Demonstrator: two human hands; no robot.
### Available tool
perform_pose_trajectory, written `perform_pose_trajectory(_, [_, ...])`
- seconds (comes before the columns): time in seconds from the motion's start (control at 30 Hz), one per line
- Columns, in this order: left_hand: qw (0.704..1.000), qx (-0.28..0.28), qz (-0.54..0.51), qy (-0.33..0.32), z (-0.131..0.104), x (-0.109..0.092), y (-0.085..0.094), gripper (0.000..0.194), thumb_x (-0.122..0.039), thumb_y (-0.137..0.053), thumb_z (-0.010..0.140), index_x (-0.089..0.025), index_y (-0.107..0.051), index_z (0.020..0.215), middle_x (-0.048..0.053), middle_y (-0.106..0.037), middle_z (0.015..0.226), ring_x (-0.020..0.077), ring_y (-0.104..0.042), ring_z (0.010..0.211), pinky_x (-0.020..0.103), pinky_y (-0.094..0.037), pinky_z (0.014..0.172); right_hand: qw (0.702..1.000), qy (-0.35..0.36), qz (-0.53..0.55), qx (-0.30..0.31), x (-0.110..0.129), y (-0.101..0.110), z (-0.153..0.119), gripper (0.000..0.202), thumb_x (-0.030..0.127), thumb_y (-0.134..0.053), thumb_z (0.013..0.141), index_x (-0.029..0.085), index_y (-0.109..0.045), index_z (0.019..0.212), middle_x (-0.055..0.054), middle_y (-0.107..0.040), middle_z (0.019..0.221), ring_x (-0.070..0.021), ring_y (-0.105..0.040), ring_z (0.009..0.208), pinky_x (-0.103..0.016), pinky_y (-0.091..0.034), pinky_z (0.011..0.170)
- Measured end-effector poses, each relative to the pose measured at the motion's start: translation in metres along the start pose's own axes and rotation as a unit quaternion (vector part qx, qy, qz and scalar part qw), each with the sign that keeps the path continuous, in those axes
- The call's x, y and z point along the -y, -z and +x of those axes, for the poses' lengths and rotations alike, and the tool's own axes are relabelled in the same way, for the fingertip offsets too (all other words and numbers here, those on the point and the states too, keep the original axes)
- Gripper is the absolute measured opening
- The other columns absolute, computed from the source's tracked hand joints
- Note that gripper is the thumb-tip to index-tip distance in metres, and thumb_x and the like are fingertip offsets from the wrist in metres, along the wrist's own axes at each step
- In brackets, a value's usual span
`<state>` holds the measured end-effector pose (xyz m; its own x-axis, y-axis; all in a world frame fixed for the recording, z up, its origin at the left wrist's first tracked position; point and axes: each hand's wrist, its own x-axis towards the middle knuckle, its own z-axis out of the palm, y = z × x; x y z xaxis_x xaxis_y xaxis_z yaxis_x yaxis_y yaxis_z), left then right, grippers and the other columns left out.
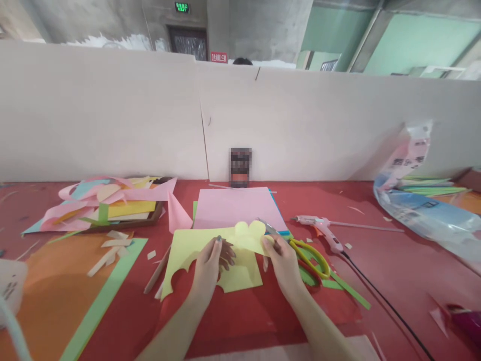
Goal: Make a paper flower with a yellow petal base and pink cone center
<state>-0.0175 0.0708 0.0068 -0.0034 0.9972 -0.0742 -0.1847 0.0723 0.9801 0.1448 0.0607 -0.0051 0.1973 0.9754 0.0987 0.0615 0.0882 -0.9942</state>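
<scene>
My right hand (283, 263) pinches a pale yellow paper cutout (251, 236) with rounded, petal-like lobes, holding it by its right side. My left hand (209, 263) is just left of the cutout, its thumb raised and its fingers apart, with nothing seen between them. Beneath both hands lies a yellow paper sheet (184, 245) with curved notches cut from its lower edge. Whether the left fingertips touch that sheet I cannot tell. Yellow-handled scissors (311, 258) lie just right of my right hand, their blades partly hidden behind it.
Pink paper (233, 200) lies behind the yellow sheet. A pink glue gun (325, 230) with a black cord rests to the right. Paper scraps fill a tray (154, 215) at left, near orange paper (56, 286). A plastic bag (424, 210) leans against the white partition (112, 115).
</scene>
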Motion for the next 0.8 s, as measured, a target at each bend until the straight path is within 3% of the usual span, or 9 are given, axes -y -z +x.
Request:
perform_pose_trajectory(0.37, [0.994, 0.033, 0.102, -0.02, 0.0006, 0.0004, 0.0006, 0.032, -0.042, -0.049, 0.078, -0.016, -0.05, 0.061, -0.001, -0.056, 0.053, 0.0077, -0.049, 0.044, 0.018, -0.036, 0.042, 1.0, 0.0, -0.008, 0.003, 0.0038, -0.0006, -0.0004, 0.022, 0.039, -0.049, 0.083, 0.019, -0.053, 0.074, 0.007, -0.043, 0.04, -0.0105, -0.042, 0.035, -0.023, -0.034, 0.041])
perform_pose_trajectory(0.53, [0.996, 0.012, 0.086, -0.027, 0.0006, 0.0007, 0.0026, 0.031, -0.044, -0.051, 0.076, -0.016, -0.051, 0.063, 0.0, -0.056, 0.053, 0.0096, -0.05, 0.046, 0.02, -0.038, 0.044, 1.0, -0.017, 0.016, 0.02, 0.0075, -0.0023, -0.0007, 0.028, 0.047, -0.049, 0.08, 0.02, -0.054, 0.074, 0.005, -0.045, 0.043, -0.0121, -0.041, 0.035, -0.025, -0.032, 0.038])
perform_pose_trajectory(0.67, [0.999, 0.016, 0.048, -0.012, 0.0006, 0.0011, 0.0022, 0.032, -0.045, -0.051, 0.075, -0.015, -0.054, 0.064, 0.001, -0.059, 0.055, 0.0092, -0.051, 0.045, 0.019, -0.037, 0.042, 1.0, -0.006, 0.003, 0.009, 0.0086, -0.003, -0.0014, 0.027, 0.044, -0.053, 0.078, 0.02, -0.052, 0.067, 0.006, -0.043, 0.044, -0.0108, -0.04, 0.037, -0.024, -0.032, 0.038])
perform_pose_trajectory(0.8, [1.0, -0.005, -0.006, 0.006, 0.0, 0.0018, 0.0012, 0.037, -0.047, -0.045, 0.077, -0.013, -0.056, 0.072, 0.004, -0.062, 0.057, 0.0103, -0.053, 0.043, 0.02, -0.037, 0.04, 1.0, -0.008, 0.021, -0.002, 0.0097, -0.0027, -0.0016, 0.024, 0.042, -0.053, 0.078, 0.02, -0.052, 0.069, 0.004, -0.051, 0.053, -0.0102, -0.041, 0.037, -0.024, -0.033, 0.038])
